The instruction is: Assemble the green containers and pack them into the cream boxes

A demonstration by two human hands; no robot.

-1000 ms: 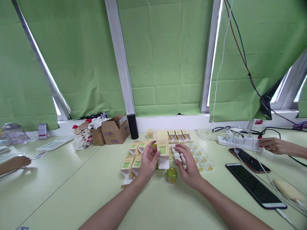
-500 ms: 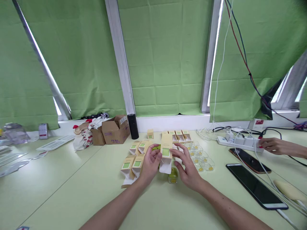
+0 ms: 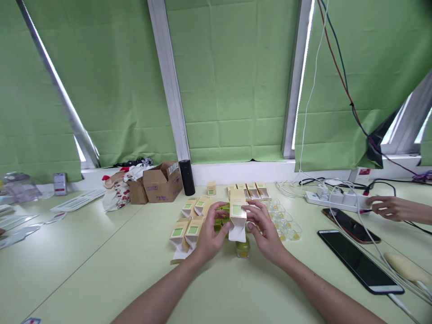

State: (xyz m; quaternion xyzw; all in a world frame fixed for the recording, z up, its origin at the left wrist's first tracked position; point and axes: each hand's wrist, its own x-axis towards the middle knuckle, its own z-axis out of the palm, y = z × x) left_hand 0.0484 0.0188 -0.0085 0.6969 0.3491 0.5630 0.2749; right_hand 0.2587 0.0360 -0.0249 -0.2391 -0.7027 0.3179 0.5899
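A small cream box (image 3: 238, 203) with a light green square label is raised in front of me, tilted, its white end flap hanging down. The fingertips of my right hand (image 3: 266, 231) pinch its right side. My left hand (image 3: 212, 231) is curved beside the box, thumb and fingers apart, with a narrow gap to it. Below the box a green-topped glass jar (image 3: 243, 248) stands on the table. More green jars (image 3: 220, 215) show between my left fingers, partly hidden. Several boxes with open flaps (image 3: 194, 228) lie left of my hands.
Clear plastic or glass pieces with yellow marks (image 3: 290, 228) lie at right. Farther back are more boxes (image 3: 253, 191), a single box (image 3: 211, 188), a cardboard carton (image 3: 162, 184) and a black cylinder (image 3: 186, 177). Phones (image 3: 359, 261), cables and a co-worker's hand (image 3: 384, 208) at a power strip (image 3: 332, 199) are at right.
My left hand has let go of the box and drawn slightly left. The box has moved a little right and tipped toward me. The co-worker's hand has shifted slightly.
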